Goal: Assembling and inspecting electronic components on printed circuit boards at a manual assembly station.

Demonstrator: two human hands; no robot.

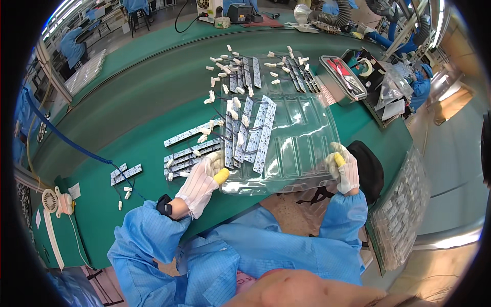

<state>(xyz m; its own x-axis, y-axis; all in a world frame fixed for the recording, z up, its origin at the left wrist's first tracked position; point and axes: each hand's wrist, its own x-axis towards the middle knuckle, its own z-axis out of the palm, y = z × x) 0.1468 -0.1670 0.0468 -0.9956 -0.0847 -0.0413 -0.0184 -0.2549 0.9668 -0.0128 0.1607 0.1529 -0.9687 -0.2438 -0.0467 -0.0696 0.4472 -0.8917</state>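
A clear plastic tray (299, 138) with moulded compartments lies in front of me, its near edge at the table's front edge. My left hand (205, 179), gloved with a yellow fingertip cover, grips its near left corner. Gloved the same way, my right hand (343, 166) grips its near right side. Several LED circuit strips (262, 134) with dark wires and white connectors lie in the tray's left part. More strips (246, 71) fill its far end. Beside my left hand, further circuit strips (189, 134) rest on the green table.
Two short strips (125, 174) lie at the left near a blue coiled cord (66, 139) and a small fan (56, 200). At the back right stand a tool box (343, 77) and a black bin (365, 69). Stacked filled trays (401, 215) stand at the right.
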